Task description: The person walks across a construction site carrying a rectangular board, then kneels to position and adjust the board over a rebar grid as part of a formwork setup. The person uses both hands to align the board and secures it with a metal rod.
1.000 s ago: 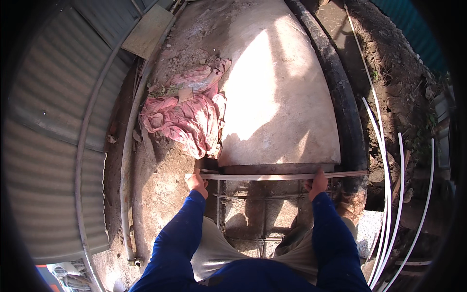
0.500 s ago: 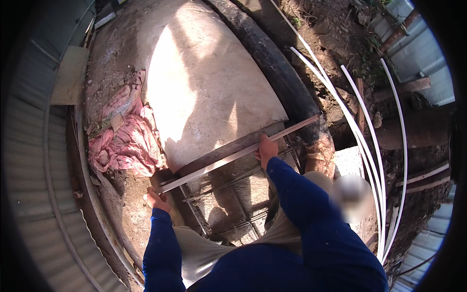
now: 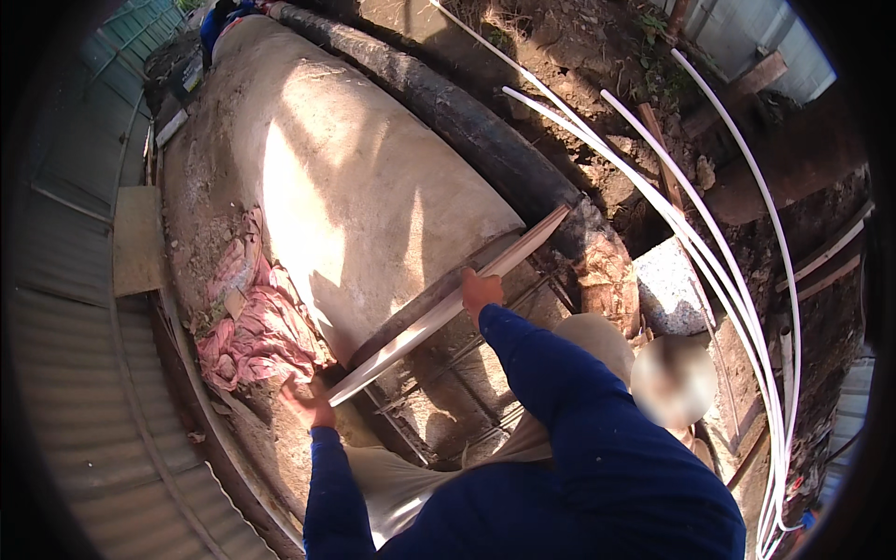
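Note:
My right hand (image 3: 481, 297) is closed on a long pale wooden strip (image 3: 527, 243) lying slantwise along the near edge of a sunlit concrete slab (image 3: 373, 205). My left hand (image 3: 306, 399) is at the strip's lower left end, slightly blurred, with fingers apart, beside a crumpled pink cloth (image 3: 247, 341). Below the strip is a grid of dark rebar (image 3: 476, 345) over rough ground.
Corrugated sheeting (image 3: 93, 392) runs along the left, with a board (image 3: 138, 243) against it. A thick dark pipe (image 3: 523, 159) borders the slab's right, beside several white pipes (image 3: 747, 299) over dug earth. A person in blue (image 3: 219, 28) is at the slab's far end.
My view has swung round, so the strip now slants up to the right. My left hand's fingers have loosened from its end. The far person has come into view.

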`<action>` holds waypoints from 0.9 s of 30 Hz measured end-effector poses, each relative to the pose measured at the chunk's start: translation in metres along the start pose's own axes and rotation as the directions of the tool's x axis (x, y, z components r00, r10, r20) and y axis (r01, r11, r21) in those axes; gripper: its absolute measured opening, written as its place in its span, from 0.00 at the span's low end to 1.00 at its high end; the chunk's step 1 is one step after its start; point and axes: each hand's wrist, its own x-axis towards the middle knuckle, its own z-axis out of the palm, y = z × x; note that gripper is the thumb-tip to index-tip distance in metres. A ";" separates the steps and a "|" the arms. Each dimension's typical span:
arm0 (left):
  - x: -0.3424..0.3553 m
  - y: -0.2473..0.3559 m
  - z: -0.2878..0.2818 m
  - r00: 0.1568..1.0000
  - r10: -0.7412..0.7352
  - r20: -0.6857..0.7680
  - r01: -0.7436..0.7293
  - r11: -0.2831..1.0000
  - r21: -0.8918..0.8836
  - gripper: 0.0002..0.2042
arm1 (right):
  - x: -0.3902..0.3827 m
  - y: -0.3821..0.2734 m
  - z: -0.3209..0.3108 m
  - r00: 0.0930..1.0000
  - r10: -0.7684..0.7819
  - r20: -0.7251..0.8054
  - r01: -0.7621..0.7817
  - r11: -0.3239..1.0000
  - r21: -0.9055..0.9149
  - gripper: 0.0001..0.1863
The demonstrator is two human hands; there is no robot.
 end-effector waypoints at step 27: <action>0.007 0.171 0.103 0.573 0.197 0.795 -0.595 0.767 0.239 0.51 | -0.043 0.040 -0.036 0.850 -0.401 0.340 0.515 0.769 -0.380 0.34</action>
